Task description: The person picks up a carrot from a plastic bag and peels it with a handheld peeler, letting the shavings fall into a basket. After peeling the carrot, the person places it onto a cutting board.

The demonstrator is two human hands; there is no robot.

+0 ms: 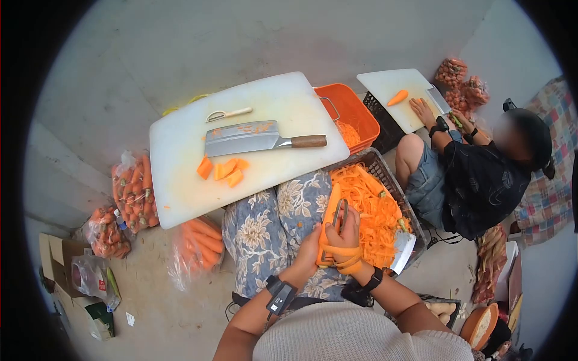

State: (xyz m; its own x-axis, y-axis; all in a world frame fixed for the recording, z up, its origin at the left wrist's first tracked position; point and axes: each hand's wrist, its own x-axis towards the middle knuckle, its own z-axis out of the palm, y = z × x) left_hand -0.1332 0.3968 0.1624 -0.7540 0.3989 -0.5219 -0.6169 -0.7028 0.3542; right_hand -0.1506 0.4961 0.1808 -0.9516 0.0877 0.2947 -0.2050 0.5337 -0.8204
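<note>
My left hand (309, 248) is closed round the lower part of a peeled orange carrot (330, 212), which points away from me over my lap. My right hand (349, 233) grips a vegetable peeler (342, 212) against the carrot's right side. Orange peel strips (344, 257) are draped over the right hand and wrist. Just right of it, a dark crate (415, 227) is heaped with carrot peelings (367, 198), with a metal blade (402, 253) lying at its near end. Ahead, a white cutting board (180, 141) bears a cleaver (241, 139), another peeler (229, 114) and several carrot pieces (226, 170).
Bags of carrots (133, 189) stand on the floor at left, one bag (201, 240) beside my knee. Behind the board is an orange tub (355, 111) with shredded carrot. At right a co-worker (481, 180) sits at another cutting board (391, 84) with a carrot (398, 97).
</note>
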